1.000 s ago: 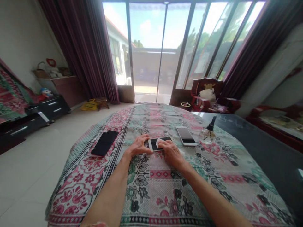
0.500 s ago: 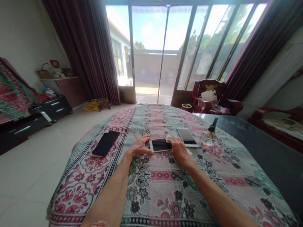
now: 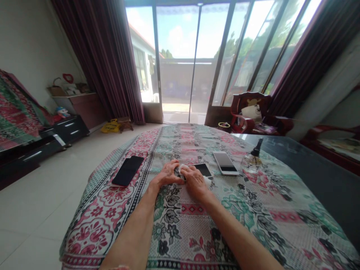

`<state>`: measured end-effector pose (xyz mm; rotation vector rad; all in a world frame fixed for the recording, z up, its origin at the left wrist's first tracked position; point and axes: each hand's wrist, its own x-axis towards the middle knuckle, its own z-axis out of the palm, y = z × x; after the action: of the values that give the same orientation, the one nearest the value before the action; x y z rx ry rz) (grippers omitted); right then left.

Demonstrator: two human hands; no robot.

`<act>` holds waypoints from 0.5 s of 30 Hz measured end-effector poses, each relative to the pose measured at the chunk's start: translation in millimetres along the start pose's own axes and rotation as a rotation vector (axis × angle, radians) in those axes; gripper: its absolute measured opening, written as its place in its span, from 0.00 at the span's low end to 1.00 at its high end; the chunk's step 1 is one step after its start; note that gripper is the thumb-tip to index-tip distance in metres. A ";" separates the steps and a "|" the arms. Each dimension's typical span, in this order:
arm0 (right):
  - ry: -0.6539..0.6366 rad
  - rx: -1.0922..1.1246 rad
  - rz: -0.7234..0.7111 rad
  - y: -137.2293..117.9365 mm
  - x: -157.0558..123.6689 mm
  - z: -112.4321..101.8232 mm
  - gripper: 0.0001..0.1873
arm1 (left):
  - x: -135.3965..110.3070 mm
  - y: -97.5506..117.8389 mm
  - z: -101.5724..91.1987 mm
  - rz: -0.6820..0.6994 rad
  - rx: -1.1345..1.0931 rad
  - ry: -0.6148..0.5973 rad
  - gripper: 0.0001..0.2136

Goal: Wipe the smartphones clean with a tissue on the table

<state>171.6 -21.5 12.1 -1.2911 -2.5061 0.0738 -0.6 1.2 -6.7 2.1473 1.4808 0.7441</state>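
Note:
A white-framed smartphone (image 3: 204, 170) with a dark screen lies flat on the patterned tablecloth (image 3: 194, 221). My left hand (image 3: 168, 174) grips its left end between thumb and fingers. Under the fingers of my right hand (image 3: 196, 184) a white wipe (image 3: 183, 168) is pressed on the phone's left part; I cannot tell whether it is paper or cloth. The hand hides much of the screen. To the right rests a second white smartphone (image 3: 225, 163), screen up. At the left lie dark phones (image 3: 128, 171), one overlapping another.
A clear bottle with a black spray top (image 3: 255, 155) stands on the right of the table. Beyond the cloth is a dark tabletop (image 3: 292, 161). A wooden chair (image 3: 247, 112) with a bag on it is behind, near the glass doors (image 3: 180, 82).
My right hand has slid left along the phone with the wipe, from its right end to near my left hand. The right part of the screen is now uncovered.

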 end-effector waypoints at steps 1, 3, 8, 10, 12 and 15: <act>-0.002 0.005 -0.008 -2.2 0.6 0.2 0.10 | 0.0 -0.6 0.3 0.000 0.001 -0.001 0.33; -0.003 0.014 -0.023 -4.3 1.2 0.5 0.09 | 0.6 -2.2 0.9 0.004 0.003 -0.005 0.31; 0.018 0.033 0.012 3.2 1.0 2.9 0.12 | 2.0 -3.5 1.0 0.004 -0.005 -0.009 0.30; 0.021 0.023 0.046 10.3 0.6 2.0 0.13 | 2.0 -1.9 0.4 -0.011 -0.011 -0.012 0.30; 0.024 0.010 0.080 19.0 -0.1 -0.8 0.14 | 2.0 -0.2 -0.3 -0.023 -0.013 -0.019 0.31; 0.025 -0.017 0.159 32.7 -2.1 -7.2 0.14 | 2.8 1.1 -0.9 -0.002 -0.014 -0.025 0.32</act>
<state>200.6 -4.6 12.1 -1.4862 -2.3842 0.0726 0.4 3.4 -4.8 2.1366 1.4605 0.7220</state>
